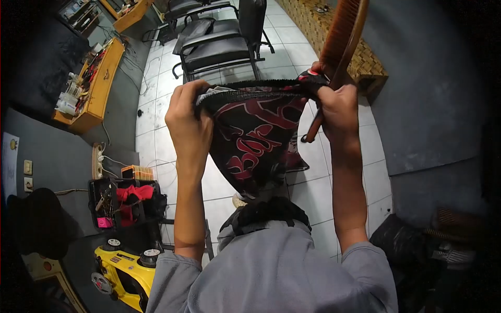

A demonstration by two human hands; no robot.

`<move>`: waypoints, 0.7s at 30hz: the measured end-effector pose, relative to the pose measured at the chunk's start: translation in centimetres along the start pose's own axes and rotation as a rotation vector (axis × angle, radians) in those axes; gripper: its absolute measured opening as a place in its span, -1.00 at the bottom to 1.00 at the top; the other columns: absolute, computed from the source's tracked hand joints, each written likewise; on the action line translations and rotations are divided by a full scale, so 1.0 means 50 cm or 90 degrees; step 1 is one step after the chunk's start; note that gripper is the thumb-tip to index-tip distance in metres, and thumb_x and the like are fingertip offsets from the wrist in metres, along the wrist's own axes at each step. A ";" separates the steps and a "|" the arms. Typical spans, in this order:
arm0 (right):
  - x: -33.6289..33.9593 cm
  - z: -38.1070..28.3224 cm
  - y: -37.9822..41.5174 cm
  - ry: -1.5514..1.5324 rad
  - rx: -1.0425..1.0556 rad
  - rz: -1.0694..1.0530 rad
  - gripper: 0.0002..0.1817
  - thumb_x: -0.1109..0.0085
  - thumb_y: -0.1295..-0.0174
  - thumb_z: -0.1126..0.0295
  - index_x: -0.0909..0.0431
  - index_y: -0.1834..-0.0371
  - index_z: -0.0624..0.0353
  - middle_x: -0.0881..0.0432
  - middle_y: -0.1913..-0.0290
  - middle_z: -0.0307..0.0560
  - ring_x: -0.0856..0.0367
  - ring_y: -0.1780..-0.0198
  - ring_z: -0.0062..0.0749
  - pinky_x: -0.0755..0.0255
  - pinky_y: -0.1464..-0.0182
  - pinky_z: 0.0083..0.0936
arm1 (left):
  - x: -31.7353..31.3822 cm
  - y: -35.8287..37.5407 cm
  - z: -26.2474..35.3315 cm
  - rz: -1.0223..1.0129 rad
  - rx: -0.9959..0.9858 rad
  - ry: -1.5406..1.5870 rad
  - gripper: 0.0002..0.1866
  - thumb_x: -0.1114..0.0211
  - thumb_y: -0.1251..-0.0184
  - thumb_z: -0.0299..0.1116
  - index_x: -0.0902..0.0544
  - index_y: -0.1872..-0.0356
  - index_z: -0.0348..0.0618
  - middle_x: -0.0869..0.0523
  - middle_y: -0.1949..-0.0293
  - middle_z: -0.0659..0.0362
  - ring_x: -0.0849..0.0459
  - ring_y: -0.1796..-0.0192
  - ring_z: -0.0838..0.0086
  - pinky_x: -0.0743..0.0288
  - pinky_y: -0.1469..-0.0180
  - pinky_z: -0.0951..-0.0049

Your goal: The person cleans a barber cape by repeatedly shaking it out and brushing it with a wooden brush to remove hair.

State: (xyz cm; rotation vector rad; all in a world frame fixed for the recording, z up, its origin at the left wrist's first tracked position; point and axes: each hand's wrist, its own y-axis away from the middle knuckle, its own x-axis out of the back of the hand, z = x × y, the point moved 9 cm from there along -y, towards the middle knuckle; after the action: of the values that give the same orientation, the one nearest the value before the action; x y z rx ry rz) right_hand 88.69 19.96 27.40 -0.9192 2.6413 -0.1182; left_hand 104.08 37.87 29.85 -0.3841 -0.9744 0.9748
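Observation:
A black cloth (250,133) with red lettering hangs in front of my body, its upper edge stretched between my two hands. My left hand (190,112) is closed round the cloth's upper left corner. At the upper right corner, my right hand (336,104) grips the gathered cloth together with a brown brush (344,39). The brush's long bristles point up and to the left, above the hand. The lower part of the cloth hangs loose over the tiled floor.
Black chairs (219,47) stand ahead. Wooden shelves (99,94) with bottles and tools line the left wall. A black tray (107,206) and a yellow toy car (125,274) are at the lower left. A woven-pattern bench (365,60) stands at the right.

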 end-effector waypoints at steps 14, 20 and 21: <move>0.025 -0.015 -0.005 0.094 0.054 0.000 -0.76 -0.06 0.06 0.65 -0.44 0.24 0.36 -0.51 0.38 -0.10 -0.54 0.43 -0.52 -0.46 0.46 -0.66 | 0.025 0.004 0.023 -0.177 0.072 0.206 -0.65 0.05 0.19 -0.71 -0.47 0.25 -0.34 -0.56 0.43 0.10 -0.54 0.35 0.51 -0.43 0.27 0.52; 0.098 0.233 -0.013 0.158 -0.194 -0.038 -0.75 -0.07 0.13 0.63 -0.37 0.30 0.36 -0.48 0.41 -0.11 -0.53 0.53 -0.49 -0.49 0.49 -0.59 | -0.067 0.145 -0.012 -0.557 0.178 0.063 -0.71 -0.12 0.14 -0.54 -0.54 0.28 -0.37 -0.57 0.53 -0.10 -0.59 0.48 0.20 -0.45 0.36 0.32; 0.105 0.267 -0.006 0.185 -0.195 -0.052 -0.75 -0.08 0.13 0.63 -0.34 0.32 0.35 -0.47 0.42 -0.11 -0.54 0.52 -0.50 -0.49 0.51 -0.59 | -0.070 0.149 0.000 -0.551 0.138 0.035 -0.74 -0.14 0.11 -0.52 -0.55 0.29 -0.36 -0.58 0.48 -0.14 -0.59 0.41 0.06 -0.45 0.31 0.27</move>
State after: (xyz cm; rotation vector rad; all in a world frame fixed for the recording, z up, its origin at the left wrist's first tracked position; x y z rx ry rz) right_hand 89.60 16.93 13.39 -1.1882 2.9448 0.1499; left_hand 99.52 39.00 23.08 0.1977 -0.8486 0.2679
